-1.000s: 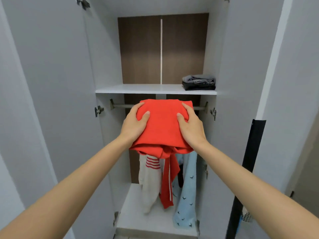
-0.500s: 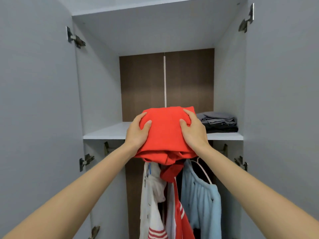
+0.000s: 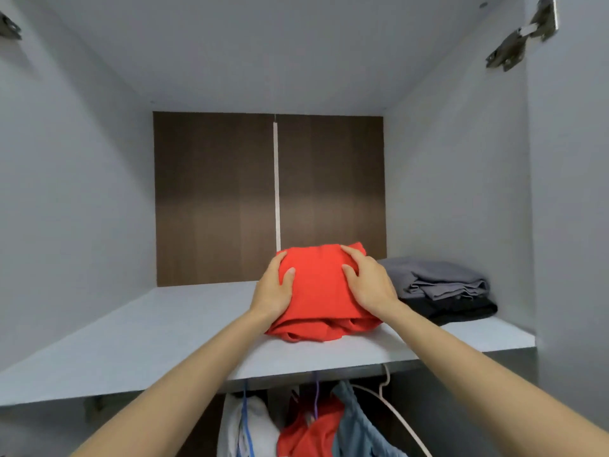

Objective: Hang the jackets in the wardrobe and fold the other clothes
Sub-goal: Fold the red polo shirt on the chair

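A folded red garment lies on the white upper shelf of the wardrobe, near its middle. My left hand grips its left side, thumb on top. My right hand grips its right side, fingers spread over the top. Below the shelf hang several jackets on hangers: a white one, a red one and a light blue one.
A stack of folded grey and black clothes sits on the shelf just right of the red garment. The shelf's left half is bare. White side walls and a brown back panel close in the compartment.
Both hands lifted the red garment up from in front of the hanging rail and set it down on the upper shelf. My view rose with it.
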The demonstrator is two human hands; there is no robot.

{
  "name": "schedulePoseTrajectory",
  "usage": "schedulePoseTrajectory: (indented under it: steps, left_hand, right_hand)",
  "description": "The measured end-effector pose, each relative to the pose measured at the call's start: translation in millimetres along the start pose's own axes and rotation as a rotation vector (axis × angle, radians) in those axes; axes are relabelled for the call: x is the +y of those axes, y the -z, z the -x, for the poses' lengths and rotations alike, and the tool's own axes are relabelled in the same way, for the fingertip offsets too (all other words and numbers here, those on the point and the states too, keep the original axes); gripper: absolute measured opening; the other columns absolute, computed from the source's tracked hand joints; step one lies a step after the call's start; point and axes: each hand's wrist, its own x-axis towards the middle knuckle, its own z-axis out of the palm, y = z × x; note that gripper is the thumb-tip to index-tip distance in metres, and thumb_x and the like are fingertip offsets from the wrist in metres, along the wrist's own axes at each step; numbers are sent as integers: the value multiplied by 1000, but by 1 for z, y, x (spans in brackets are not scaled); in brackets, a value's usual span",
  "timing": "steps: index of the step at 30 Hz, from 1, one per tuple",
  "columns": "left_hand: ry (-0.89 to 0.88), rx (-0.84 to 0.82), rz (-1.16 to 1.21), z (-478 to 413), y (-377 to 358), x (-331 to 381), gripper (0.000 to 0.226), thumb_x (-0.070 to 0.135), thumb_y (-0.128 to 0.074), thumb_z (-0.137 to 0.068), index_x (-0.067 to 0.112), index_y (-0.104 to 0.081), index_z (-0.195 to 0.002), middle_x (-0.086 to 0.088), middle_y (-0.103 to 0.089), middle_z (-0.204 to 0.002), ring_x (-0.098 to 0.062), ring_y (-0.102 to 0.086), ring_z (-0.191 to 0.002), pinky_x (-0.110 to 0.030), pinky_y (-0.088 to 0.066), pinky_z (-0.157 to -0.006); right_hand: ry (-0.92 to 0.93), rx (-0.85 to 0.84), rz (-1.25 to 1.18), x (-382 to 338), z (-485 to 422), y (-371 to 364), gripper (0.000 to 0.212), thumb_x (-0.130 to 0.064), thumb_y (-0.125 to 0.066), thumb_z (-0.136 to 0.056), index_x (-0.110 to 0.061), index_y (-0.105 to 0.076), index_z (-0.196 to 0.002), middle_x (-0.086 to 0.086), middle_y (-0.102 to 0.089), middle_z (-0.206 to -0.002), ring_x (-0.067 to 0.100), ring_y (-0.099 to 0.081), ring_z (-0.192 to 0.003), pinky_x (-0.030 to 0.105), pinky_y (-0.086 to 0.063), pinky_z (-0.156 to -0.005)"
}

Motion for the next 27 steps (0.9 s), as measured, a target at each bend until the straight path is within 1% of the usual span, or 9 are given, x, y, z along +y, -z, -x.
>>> schedulePoseTrajectory:
  steps: [3,5,8,9,11,14,20,23,27]
  left_hand:
    - [91,-255,-77,-16,-23,-23,53,35,-41,-100,24,-24,-150,-11,-32,-152,-24,-33,-139,-26,-25,-111]
    - [198,-376,-209,-20,-27,-29,58,54,-35,-97,35,-21,-149,-16,-13,-158,-31,-19,-144,-37,-16,-117]
    - [119,-507,-456,-17,-23,-32,69,73,-30,-87,44,-17,-148,-7,16,-159,-33,4,-146,-49,-7,-118]
    - [68,-550,-505,-15,-21,-32,72,75,-29,-85,44,-14,-149,-4,19,-158,-30,10,-146,-51,-6,-118]
    - [25,-607,-567,-10,-20,-32,80,76,-29,-85,39,-5,-151,-3,18,-159,-28,17,-145,-50,-2,-118]
    - [49,-623,-613,-9,-26,-29,84,74,-30,-86,32,0,-152,-10,17,-158,-33,18,-144,-46,0,-118]
    - [90,-619,-641,-15,-40,-22,82,70,-28,-90,26,1,-153,-15,17,-157,-37,13,-145,-49,-5,-118]
    - [106,-631,-611,-16,-39,-21,81,68,-28,-91,25,2,-153,-13,20,-157,-34,8,-146,-47,-9,-119]
    - [120,-615,-615,-8,-37,-16,74,64,-24,-94,26,2,-153,-9,17,-158,-34,-4,-146,-49,-16,-117]
  right_hand:
    - [-26,-113,258,17,-13,-24,45,-21,-40,-100,-21,-36,-146,20,-31,-147,37,-39,-129,41,-37,-104]
    - [-14,-149,401,24,-16,-33,43,-23,-38,-101,-15,-39,-144,19,-16,-155,36,-28,-137,41,-33,-109]
    - [53,-225,281,25,-14,-38,45,-33,-38,-101,-18,-44,-143,11,-30,-154,23,-30,-141,32,-24,-115]
    - [38,-308,203,26,-12,-38,48,-39,-37,-101,-19,-40,-145,7,-32,-154,19,-28,-142,30,-20,-116]
    - [2,-475,182,31,-7,-38,57,-49,-30,-100,-26,-23,-152,0,-20,-159,15,-15,-147,33,-11,-120]
    - [26,-567,286,40,-6,-35,55,-47,-22,-103,-32,-7,-153,-3,-7,-161,14,-2,-148,35,-3,-119]
    - [70,-561,290,50,-16,-41,52,-37,-21,-106,-26,-4,-153,-2,-7,-161,16,-3,-148,31,-3,-120]
    - [78,-526,242,53,-18,-43,51,-35,-25,-105,-24,-12,-153,-1,-15,-160,16,-10,-148,28,-6,-117]
    - [78,-417,211,48,-12,-40,48,-33,-33,-104,-20,-30,-150,6,-33,-154,21,-28,-142,29,-19,-116]
